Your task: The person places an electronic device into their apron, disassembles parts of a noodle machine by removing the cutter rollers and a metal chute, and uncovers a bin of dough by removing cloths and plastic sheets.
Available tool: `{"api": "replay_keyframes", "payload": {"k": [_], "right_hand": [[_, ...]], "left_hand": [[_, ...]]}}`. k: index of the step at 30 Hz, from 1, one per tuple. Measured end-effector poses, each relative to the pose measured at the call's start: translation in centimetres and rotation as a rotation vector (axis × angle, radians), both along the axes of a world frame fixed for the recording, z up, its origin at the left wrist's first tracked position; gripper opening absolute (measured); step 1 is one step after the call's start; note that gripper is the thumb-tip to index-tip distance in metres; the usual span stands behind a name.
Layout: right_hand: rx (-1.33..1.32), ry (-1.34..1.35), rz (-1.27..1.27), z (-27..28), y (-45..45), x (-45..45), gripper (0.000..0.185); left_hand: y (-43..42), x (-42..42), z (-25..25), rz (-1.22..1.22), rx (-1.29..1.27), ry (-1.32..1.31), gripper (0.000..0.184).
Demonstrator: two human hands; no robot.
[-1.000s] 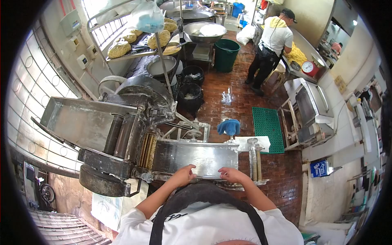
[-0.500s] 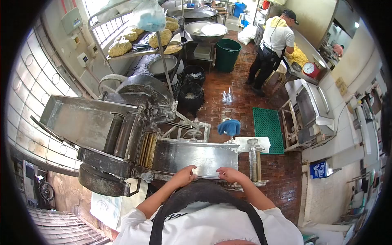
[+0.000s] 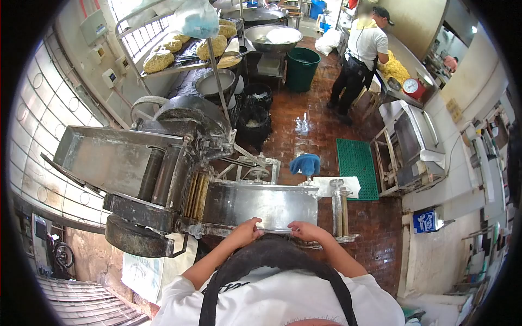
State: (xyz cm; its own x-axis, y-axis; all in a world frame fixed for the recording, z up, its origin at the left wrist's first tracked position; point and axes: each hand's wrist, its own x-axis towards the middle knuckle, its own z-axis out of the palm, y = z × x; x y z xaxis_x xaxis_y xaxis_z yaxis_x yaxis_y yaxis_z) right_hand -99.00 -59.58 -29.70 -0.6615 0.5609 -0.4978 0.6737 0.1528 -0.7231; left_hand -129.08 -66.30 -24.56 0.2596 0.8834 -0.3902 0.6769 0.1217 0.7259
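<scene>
We find the metal tray (image 3: 266,204) in the lower middle of the frame, running out from the ribbed brass-coloured rollers (image 3: 197,196) of the dark machine (image 3: 179,141) on the left. At its near edge we see the left hand (image 3: 247,232) and, further right, the right hand (image 3: 305,231), a stretch of rim between them. Both have their fingers partly curled at the edge; we cannot tell whether they grip it or only rest there. Just beyond the tray's far edge we have a blue cloth (image 3: 305,164) draped over an upright, and to the right of its end a small roller stand (image 3: 341,212). A green mat (image 3: 357,169) lies on the floor right of centre. At upper left we see yellowish bundles (image 3: 157,61) on a rack (image 3: 179,72); at upper right a co-worker (image 3: 368,43) stands over a yellow heap (image 3: 395,68), near a red-rimmed scale (image 3: 412,87)
</scene>
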Motion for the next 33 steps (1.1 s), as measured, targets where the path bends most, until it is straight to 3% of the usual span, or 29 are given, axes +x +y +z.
{"api": "replay_keyframes", "payload": {"k": [11,33], "right_hand": [[-0.021,-0.039,-0.03,2.5,-0.5,0.0,0.04],[-0.031,-0.042,-0.023,1.0,-0.8,-0.4,0.041]], "left_hand": [[-0.1,0.3,0.1,-0.002,0.004,-0.026,0.051],[-0.5,0.2,-0.2,0.018,-0.019,-0.01,0.052]]}}
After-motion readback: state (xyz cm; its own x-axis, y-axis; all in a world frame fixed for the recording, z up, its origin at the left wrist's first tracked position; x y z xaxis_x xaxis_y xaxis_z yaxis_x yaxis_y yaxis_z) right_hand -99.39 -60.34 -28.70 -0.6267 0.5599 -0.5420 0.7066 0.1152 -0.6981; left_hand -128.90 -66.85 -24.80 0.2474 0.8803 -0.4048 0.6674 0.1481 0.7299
